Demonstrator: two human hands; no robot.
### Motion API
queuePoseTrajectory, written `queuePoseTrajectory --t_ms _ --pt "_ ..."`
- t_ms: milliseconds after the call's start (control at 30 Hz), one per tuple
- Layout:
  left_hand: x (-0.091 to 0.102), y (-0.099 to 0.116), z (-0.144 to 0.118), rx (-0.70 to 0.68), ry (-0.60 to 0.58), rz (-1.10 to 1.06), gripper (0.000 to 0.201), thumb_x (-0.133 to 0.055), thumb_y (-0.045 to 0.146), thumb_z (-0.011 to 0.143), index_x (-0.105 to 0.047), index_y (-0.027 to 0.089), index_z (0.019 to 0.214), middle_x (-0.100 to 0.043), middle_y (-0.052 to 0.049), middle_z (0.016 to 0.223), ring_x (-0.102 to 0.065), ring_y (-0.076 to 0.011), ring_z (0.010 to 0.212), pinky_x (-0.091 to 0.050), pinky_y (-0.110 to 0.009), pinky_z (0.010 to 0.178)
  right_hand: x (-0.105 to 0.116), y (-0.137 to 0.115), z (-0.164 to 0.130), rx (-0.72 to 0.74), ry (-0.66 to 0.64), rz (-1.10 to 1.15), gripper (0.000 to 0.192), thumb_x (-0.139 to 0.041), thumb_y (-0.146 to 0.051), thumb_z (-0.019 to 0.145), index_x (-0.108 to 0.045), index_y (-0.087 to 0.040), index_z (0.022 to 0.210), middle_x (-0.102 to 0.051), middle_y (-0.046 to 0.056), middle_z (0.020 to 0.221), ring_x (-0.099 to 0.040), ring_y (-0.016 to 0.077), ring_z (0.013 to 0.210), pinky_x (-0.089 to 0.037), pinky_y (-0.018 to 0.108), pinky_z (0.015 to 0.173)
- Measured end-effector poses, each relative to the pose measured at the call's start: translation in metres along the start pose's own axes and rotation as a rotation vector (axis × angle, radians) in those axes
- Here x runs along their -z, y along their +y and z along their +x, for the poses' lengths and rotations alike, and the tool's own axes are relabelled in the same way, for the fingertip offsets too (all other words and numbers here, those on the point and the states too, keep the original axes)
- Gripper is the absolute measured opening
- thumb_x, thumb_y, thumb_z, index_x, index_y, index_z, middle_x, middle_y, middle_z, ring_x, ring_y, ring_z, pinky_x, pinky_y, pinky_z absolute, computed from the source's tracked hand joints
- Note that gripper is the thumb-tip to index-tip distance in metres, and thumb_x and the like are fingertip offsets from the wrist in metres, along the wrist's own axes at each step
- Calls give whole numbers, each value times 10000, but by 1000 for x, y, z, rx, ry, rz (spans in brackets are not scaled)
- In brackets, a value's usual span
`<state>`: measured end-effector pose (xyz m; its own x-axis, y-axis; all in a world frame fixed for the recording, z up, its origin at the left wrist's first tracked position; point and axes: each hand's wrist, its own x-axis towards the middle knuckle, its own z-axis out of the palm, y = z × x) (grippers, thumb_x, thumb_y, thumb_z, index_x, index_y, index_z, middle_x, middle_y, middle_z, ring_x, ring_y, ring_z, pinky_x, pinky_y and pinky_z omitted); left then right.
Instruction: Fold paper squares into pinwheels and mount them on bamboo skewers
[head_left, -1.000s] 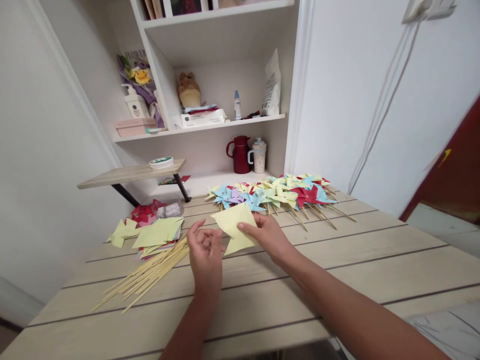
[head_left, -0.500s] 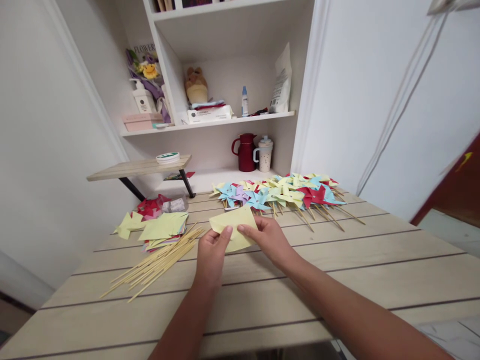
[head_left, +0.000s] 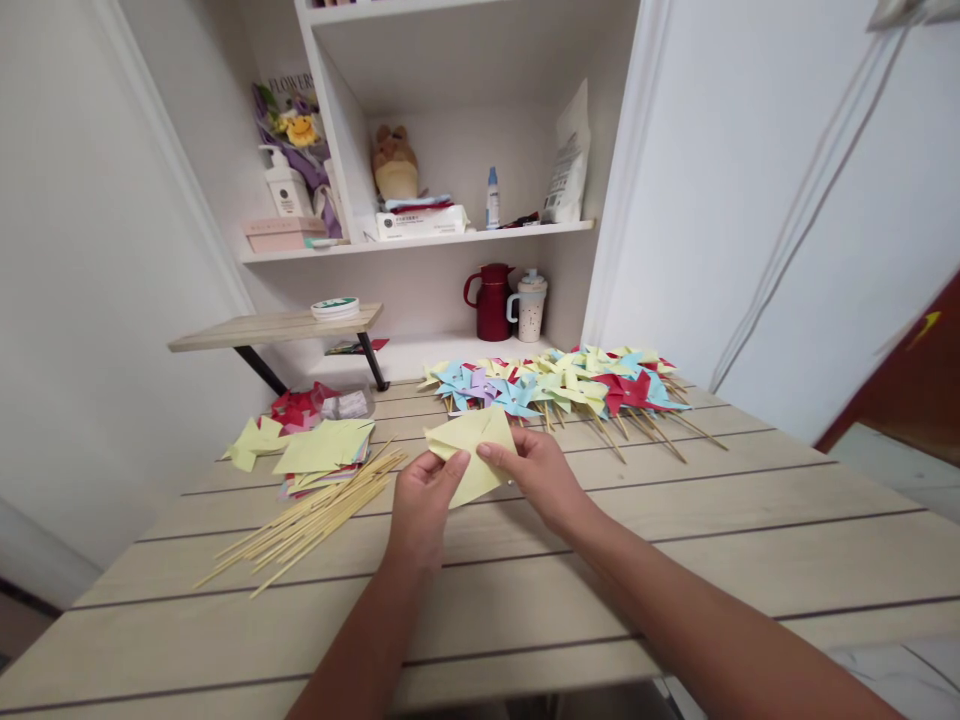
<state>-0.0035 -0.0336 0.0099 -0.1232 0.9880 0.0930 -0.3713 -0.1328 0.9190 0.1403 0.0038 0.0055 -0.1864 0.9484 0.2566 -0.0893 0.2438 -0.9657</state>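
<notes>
Between my hands, above the middle of the table, is a yellow paper sheet (head_left: 474, 432) with slits visible near its upper corner. My left hand (head_left: 426, 495) pinches its left side, thumb on top. On the right side, my right hand (head_left: 536, 472) grips the same sheet with the thumb lying across its face; the other fingers are partly hidden behind it. To the left lie a stack of coloured paper sheets (head_left: 324, 447), yellow on top, and a bundle of thin wooden sticks (head_left: 319, 520). Beyond my hands rest many finished paper pinwheels (head_left: 517, 393) on sticks.
A folded yellow pinwheel shape (head_left: 255, 443), red paper pieces (head_left: 300, 404) and a clear container (head_left: 346, 405) sit at the far left. Behind stand a small wooden riser (head_left: 277, 328), a red jug (head_left: 493, 305) and a speckled cup (head_left: 531, 308) below a white shelf (head_left: 525, 236).
The yellow sheet has been turned and tilted slightly between my fingers, and its slit corner shows more. Both hands keep their hold. The view has shifted a little.
</notes>
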Motion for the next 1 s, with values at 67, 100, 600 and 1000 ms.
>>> queuePoseTrajectory --t_ms 67,100,600,1000 --pt "0 0 0 10 7 18 355 -813 321 688 -741 131 980 -776 -95 939 -723 -225 846 -534 -367 874 0 1 0 -10 -3 9 310 -723 -441 747 -719 -143 836 -694 50 781 -578 175 674 -432 286 616" --pt "1 0 0 14 10 24 353 -815 324 684 -745 131 971 -777 -93 922 -724 -226 832 -538 -368 864 -1 2 -1 -20 -5 18 316 -730 -447 744 -714 -144 830 -694 51 784 -582 178 678 -437 289 619" --pt "20 9 9 181 8 -89 402 -841 292 658 -731 87 987 -772 -141 952 -725 -244 871 -551 -356 858 22 -18 -1 36 -197 103 640 -748 -312 773 -396 -318 1308 -655 30 1022 -638 184 901 -495 356 842" --pt "20 9 8 172 -31 -38 418 -817 335 689 -735 89 1017 -773 -141 929 -724 -241 807 -550 -353 794 23 -19 -2 302 -367 -321 116 -690 -339 848 -771 -295 919 -571 53 1154 -525 237 1146 -405 426 1021"
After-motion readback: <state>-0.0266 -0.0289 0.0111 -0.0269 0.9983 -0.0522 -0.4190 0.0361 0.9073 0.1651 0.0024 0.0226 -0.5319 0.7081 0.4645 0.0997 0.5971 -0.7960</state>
